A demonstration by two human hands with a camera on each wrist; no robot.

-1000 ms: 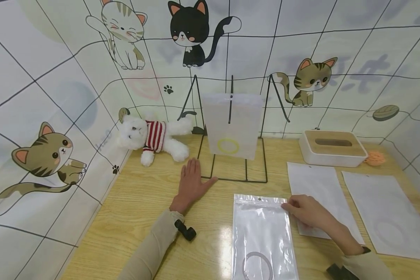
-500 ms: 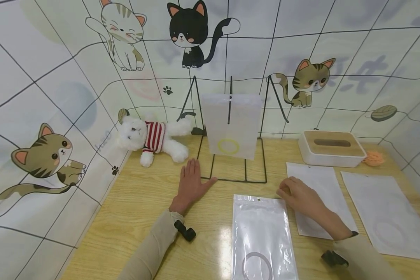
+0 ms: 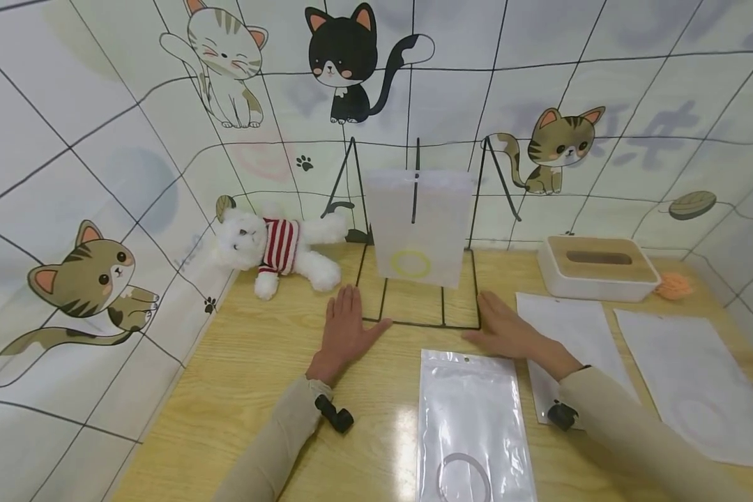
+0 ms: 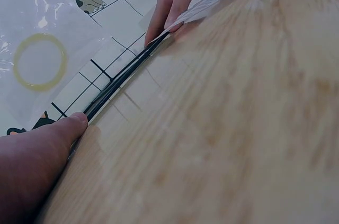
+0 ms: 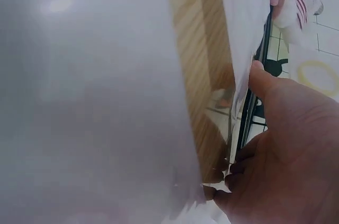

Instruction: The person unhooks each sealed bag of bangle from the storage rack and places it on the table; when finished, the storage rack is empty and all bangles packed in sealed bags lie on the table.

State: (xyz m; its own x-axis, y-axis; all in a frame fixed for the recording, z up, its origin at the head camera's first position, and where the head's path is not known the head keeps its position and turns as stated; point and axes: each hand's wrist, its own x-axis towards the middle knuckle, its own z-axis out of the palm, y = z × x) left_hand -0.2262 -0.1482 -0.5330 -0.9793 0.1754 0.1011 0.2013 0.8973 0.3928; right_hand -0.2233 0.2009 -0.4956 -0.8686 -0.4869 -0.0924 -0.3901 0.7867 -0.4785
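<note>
One bag [image 3: 422, 237] hangs on the wire rack [image 3: 427, 324] at your twelve o'clock, three flat bags [image 3: 470, 415] lie unhung on the tabletop [image 3: 257, 362] between one and two, and your left hand [image 3: 346, 331] and right hand [image 3: 510, 331] flank the rack, fingers outstretched, gripping nothing.

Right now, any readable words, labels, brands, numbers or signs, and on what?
Nothing is readable.
White wall covering printed with cartoon cats: purple character-like marks at upper right and faint letter-like marks at left, too blurred to read.
Black wire stand and the translucent white bag hanging on it, yellow ring inside: no lettering visible.
Shiny silver-white zip bag on the wooden table: none visible.
</note>
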